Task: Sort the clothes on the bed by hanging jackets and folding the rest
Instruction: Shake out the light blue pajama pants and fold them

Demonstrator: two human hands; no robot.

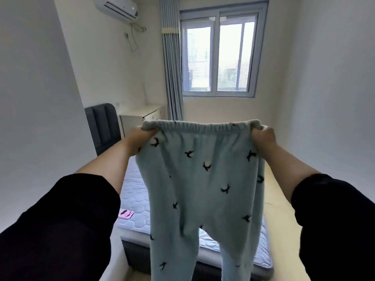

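A pair of light blue fleece trousers [203, 179] with small dark bird prints hangs upright in the air in front of me, above the foot of the bed. My left hand [140, 138] grips the left end of the elastic waistband. My right hand [263, 136] grips the right end, so the waistband is stretched flat between them. Both legs hang straight down and run out of the bottom of the view. The trousers hide most of the bed [134, 197], a bare quilted mattress on a dark frame.
A small pink item [125, 213] lies on the mattress near its left edge. A dark padded headboard [102, 126] and a white bedside cabinet [138, 116] stand at the far end. Beyond are a curtain [172, 67] and window [219, 55]. Pale floor [284, 230] runs along the bed's right side.
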